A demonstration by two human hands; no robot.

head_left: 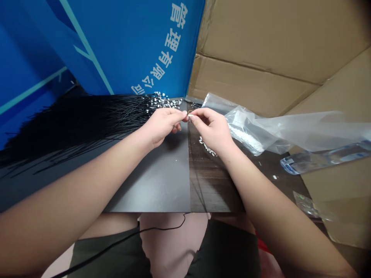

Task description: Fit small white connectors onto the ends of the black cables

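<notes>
My left hand and my right hand meet above the table, fingertips almost touching. Thumb and forefinger of my right hand pinch a small white piece, with a thin yellowish loop showing beside it. The left thumb and forefinger are pressed together at the same spot; what they hold is too small to make out. Just below my right hand lies a little pile of white plastic connectors, partly covered by that hand. Left of my hands spreads a big bundle of black wires with white ends.
A see-through plastic bag of white pieces lies right of my right hand, near another plastic bag. A small bag rests at the table's right edge. Blue panel and cardboard stand behind. A black cord crosses my lap.
</notes>
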